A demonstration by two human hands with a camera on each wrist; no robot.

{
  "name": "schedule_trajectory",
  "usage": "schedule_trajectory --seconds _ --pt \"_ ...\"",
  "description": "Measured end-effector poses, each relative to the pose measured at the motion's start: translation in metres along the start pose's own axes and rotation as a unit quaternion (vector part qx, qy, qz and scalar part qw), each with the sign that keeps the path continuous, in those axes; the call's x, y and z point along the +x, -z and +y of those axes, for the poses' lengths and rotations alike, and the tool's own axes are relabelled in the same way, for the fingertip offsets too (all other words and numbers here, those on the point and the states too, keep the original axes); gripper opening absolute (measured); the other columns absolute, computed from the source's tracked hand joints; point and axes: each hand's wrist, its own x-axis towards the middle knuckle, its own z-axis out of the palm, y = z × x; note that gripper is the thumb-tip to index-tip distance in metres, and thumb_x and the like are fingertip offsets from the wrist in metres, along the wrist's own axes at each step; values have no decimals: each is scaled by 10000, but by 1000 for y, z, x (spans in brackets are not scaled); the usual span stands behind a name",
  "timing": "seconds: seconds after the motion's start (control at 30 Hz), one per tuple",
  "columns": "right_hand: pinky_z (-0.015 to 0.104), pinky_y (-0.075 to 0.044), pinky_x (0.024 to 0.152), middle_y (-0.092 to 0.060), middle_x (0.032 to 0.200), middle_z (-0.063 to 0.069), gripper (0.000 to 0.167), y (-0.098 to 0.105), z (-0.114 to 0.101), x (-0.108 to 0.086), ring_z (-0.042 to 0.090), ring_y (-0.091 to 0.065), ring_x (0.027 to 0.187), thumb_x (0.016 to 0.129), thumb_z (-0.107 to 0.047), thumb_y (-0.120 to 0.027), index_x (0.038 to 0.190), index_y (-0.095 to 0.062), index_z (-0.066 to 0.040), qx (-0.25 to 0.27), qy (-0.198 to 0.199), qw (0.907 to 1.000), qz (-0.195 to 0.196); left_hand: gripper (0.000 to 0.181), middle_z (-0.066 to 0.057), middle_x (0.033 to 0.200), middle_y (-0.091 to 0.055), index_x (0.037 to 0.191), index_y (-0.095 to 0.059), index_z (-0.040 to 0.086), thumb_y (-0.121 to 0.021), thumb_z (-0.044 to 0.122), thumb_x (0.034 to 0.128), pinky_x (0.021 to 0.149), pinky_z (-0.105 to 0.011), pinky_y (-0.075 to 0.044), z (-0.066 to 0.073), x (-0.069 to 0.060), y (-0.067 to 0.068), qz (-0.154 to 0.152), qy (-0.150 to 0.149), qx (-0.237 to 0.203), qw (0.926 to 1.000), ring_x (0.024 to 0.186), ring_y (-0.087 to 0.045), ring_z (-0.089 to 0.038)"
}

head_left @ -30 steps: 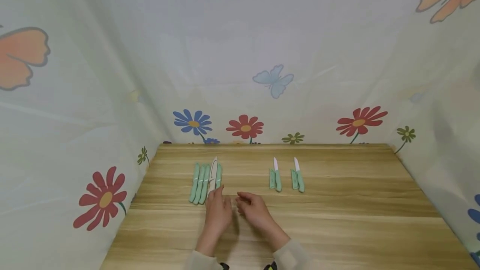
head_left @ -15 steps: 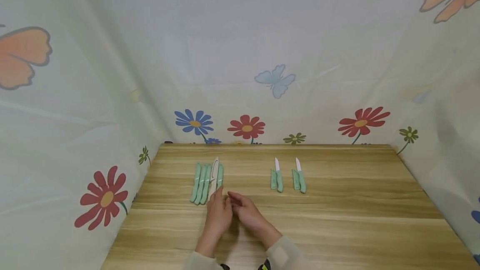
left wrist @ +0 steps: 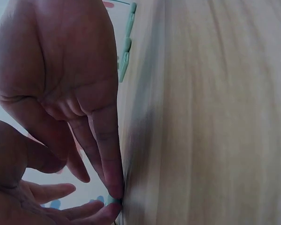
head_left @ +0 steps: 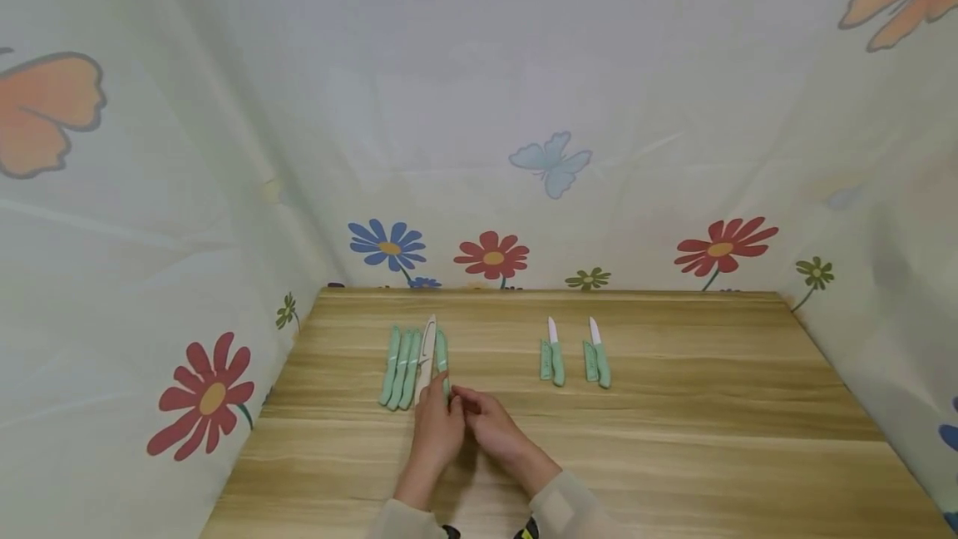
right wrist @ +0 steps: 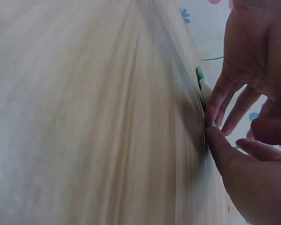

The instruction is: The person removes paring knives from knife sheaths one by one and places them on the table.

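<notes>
In the head view my left hand (head_left: 440,431) and my right hand (head_left: 496,431) meet at the handle end of a green sheathed knife (head_left: 442,350). The wrist views show fairly straight fingers (left wrist: 105,140) coming from both sides to a small bit of green handle (left wrist: 113,200). Most of that handle is hidden by the fingers. Just left of it lies a beige knife (head_left: 427,352), its lower end behind my left hand. Beyond that, several green sheathed knives (head_left: 400,368) lie side by side.
To the right on the wooden table (head_left: 674,422) lie two small bare-bladed knives, one green-handled knife (head_left: 557,363) and another knife (head_left: 602,364), each beside its green sheath (head_left: 545,361). A flowered curtain (head_left: 449,106) stands behind and at both sides.
My right hand has moved left to meet my left hand. The green sheathed knife beside the beige one has shifted slightly right, and a narrow gap shows between them.
</notes>
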Motion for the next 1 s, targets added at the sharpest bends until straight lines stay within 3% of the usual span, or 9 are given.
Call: schedule_trajectory --seconds 0.2,0.3,0.43,0.7,1.0 --pt "440 -461 1146 -545 1440 350 527 5 4 -4 383 -528 1383 1031 -104 -539 1468 -425 167 -160 295 9994 -101 456 -317 1177 -622 1366 -554 -73 -622 18 923 916 -637 -475 -1 3 0 312 -142 137 9993 1079 -588 -508" --pt "450 -466 1144 -559 1439 330 552 6 3 -8 367 -544 1376 1030 -122 -571 1477 -416 162 -59 113 9999 -78 457 -321 1150 -646 1344 -573 -78 -631 6 899 925 -639 -474 0 6 1 306 -79 264 9992 1074 -610 -511" --pt "515 -446 1153 -552 1445 333 551 5 -1 -13 415 -534 1374 1027 -65 -564 1489 -381 173 321 -216 9992 13 451 -291 1122 -695 1321 -602 -65 -648 -32 874 933 -595 -509 2 8 3 225 106 241 9994 1060 -652 -476" --pt "479 -527 1082 -517 1414 414 570 11 3 -16 395 -636 1257 999 39 -501 1499 -294 216 909 -228 9956 84 422 -183 985 -754 1267 -644 -26 -695 -71 851 824 -517 -540 1 9 2 282 172 93 9994 913 -695 -345" --pt "402 -573 1022 -521 1368 399 577 18 8 -17 291 -676 1156 984 75 -480 1503 -274 222 1235 -477 9909 238 408 -131 912 -743 1252 -655 -35 -726 -26 850 868 -525 -536 -3 10 0 83 275 -16 9996 923 -695 -342"
